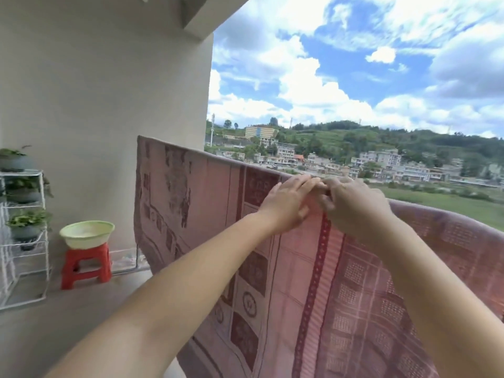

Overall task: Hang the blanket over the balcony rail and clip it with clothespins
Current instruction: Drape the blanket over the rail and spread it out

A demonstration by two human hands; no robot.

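Head view: one blanket (313, 268) draped, two hands' fingers (302, 184) meeting at its top edge, grip unclear.

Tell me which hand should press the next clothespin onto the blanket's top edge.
Probably the right hand: its fingers curl over the top fold of the blanket, apparently pinching something small. The left hand lies flatter beside it, steadying the cloth.

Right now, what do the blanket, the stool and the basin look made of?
Blanket: woven cloth, matte pink with dark red patterns; it drapes and folds softly. Stool: moulded plastic by its look, glossy red, ribbed legs. Basin: probably plastic, pale green with a smooth, thin rim.
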